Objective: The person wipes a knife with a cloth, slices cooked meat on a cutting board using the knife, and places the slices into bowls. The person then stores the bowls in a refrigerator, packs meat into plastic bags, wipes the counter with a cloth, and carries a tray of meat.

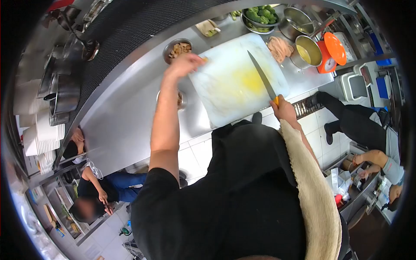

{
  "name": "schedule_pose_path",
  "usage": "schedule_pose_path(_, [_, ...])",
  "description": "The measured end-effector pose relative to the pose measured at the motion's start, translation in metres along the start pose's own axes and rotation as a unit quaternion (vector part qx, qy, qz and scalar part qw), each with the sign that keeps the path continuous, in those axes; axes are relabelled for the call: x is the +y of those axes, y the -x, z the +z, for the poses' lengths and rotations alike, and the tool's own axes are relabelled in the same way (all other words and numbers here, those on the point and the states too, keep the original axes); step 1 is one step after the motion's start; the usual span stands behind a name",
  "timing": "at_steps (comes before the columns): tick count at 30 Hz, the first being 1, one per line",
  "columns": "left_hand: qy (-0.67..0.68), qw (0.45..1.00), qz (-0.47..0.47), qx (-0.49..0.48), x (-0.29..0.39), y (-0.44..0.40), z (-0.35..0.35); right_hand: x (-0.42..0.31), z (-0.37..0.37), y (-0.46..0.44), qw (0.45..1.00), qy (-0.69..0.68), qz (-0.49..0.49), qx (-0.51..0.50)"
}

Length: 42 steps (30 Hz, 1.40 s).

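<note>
Knife gripped at right, left hand blurred

The left hand (184, 66) smears with motion at the board's ten o'clock; whether its fingertips pinch the small brown bit (205, 59) there, I cannot tell. The right hand (284, 110) closes round the handle of the knife (262, 77), hiding most of it; the blade crosses above the board (225, 102), pointing to eleven. The left forearm partly covers a bowl (183, 103) between eight and nine. The board, stained yellow, lies on a steel counter (125, 121). White tiles (201, 152) floor the room; co-workers appear at the view's three (366, 128) and eight (113, 186).
</note>
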<state>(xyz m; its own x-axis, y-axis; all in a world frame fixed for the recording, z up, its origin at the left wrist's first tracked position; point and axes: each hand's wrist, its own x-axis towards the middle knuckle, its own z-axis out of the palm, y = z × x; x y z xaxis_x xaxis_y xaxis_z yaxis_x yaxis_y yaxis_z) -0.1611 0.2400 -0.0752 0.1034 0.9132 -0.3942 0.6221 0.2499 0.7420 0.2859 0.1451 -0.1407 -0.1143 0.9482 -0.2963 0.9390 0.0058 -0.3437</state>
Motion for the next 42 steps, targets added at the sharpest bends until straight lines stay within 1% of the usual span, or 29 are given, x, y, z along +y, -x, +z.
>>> schedule_pose_path(1, [-0.005,0.998,0.009,-0.062,0.016,0.006,0.026,-0.001,-0.003,0.001,1.000,0.001,0.000,-0.008])
schedule_pose_path(3, [0.004,0.981,-0.006,-0.194,0.014,-0.003,0.081,-0.011,-0.018,0.005,0.999,-0.003,-0.021,-0.024])
schedule_pose_path(6, [-0.121,0.971,0.016,-0.203,0.016,-0.010,0.139,-0.018,-0.024,0.008,0.996,-0.009,-0.070,-0.050])
schedule_pose_path(7, [-0.123,0.984,0.033,-0.125,0.016,-0.010,0.149,-0.022,-0.024,0.009,0.995,-0.002,-0.075,-0.061])
schedule_pose_path(9, [-0.125,0.989,0.066,0.034,0.016,-0.007,0.162,-0.033,-0.024,0.013,0.993,0.009,-0.085,-0.085])
schedule_pose_path(10, [-0.114,0.989,0.048,0.081,0.016,-0.004,0.163,-0.037,-0.025,0.013,0.990,0.020,-0.087,-0.110])
schedule_pose_path(13, [-0.110,0.988,0.001,0.111,0.026,0.010,0.159,-0.039,-0.017,0.008,0.988,0.015,-0.110,-0.105])
schedule_pose_path(16, [-0.091,0.979,0.077,0.164,0.009,0.016,0.168,-0.049,-0.023,0.003,0.988,0.027,-0.126,-0.087])
schedule_pose_path(19, [-0.077,0.971,0.108,0.198,0.005,0.016,0.180,-0.072,-0.039,-0.002,0.988,0.035,-0.123,-0.086])
schedule_pose_path(23, [-0.113,0.964,0.112,0.214,0.011,0.017,0.189,-0.089,-0.039,-0.013,0.978,0.079,-0.171,-0.086])
schedule_pose_path(26, [-0.118,0.959,0.119,0.227,0.014,0.019,0.191,-0.090,-0.034,-0.019,0.976,0.090,-0.177,-0.093])
schedule_pose_path(32, [-0.115,0.954,0.143,0.239,0.012,0.021,0.195,-0.099,-0.026,-0.015,0.976,0.109,-0.134,-0.136])
schedule_pose_path(35, [-0.118,0.952,0.148,0.240,0.011,0.018,0.196,-0.097,-0.012,-0.022,0.979,0.089,-0.138,-0.122])
schedule_pose_path(37, [-0.122,0.953,0.147,0.236,0.007,0.016,0.195,-0.098,-0.005,-0.030,0.977,0.068,-0.162,-0.121])
schedule_pose_path(38, [-0.131,0.954,0.142,0.228,0.006,0.016,0.193,-0.100,-0.002,-0.037,0.976,0.057,-0.175,-0.117])
schedule_pose_path(42, [-0.158,0.957,0.140,0.198,0.008,0.016,0.187,-0.118,0.010,-0.063,0.975,0.042,-0.177,-0.126])
